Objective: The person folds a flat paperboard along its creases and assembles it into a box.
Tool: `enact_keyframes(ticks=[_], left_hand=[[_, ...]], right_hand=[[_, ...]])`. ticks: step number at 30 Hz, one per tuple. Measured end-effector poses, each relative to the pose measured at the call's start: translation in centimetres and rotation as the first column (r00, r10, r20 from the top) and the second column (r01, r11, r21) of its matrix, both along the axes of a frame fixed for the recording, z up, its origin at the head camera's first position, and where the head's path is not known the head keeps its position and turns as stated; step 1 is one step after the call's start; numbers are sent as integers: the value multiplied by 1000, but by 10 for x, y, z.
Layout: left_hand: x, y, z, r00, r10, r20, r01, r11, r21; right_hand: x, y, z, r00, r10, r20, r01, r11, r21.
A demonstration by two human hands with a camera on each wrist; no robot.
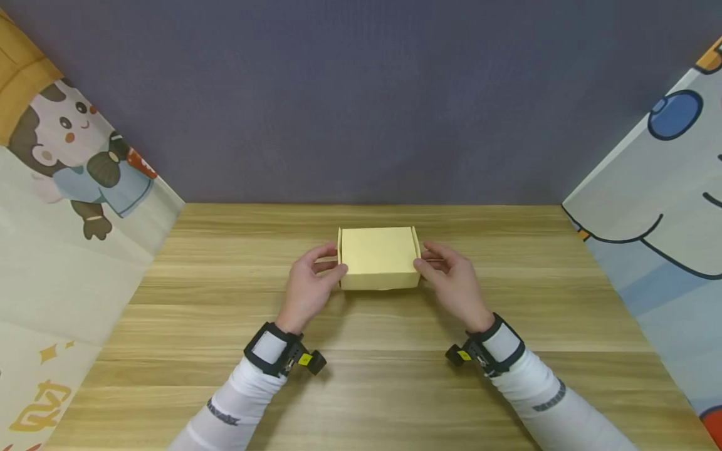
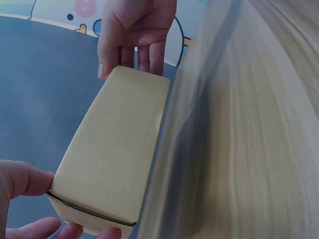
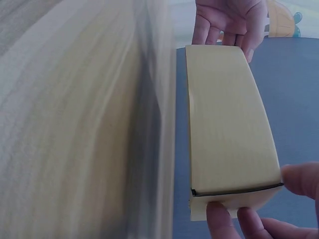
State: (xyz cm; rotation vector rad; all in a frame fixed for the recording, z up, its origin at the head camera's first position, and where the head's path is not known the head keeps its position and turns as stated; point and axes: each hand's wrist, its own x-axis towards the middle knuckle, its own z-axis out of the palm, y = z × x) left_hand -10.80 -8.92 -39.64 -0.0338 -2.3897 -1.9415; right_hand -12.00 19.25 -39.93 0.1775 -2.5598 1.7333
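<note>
A small yellowish cardboard box, its lid down, is between my two hands over the far half of the table. My left hand grips its left end, thumb at the near corner and fingers against the side. At the opposite end my right hand holds it the same way, thumb on the near top corner. In the left wrist view the front face of the box shows whole, with fingertips pressed to its end. The right wrist view has the box with a dark seam along the lid's edge.
The wood-grain table spreads around the box on all sides. A dark blue-grey wall rises behind its far edge. Cartoon-printed panels stand left and right. Both wrists wear black straps with small cameras.
</note>
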Motion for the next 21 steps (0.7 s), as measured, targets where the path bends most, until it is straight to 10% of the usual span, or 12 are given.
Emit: enact_keyframes(ticks=[21], left_hand=[[-4, 2, -20, 1000, -22, 1, 22, 998, -60]], right_hand=[[0, -4, -20, 1000, -5, 25, 2, 996, 91]])
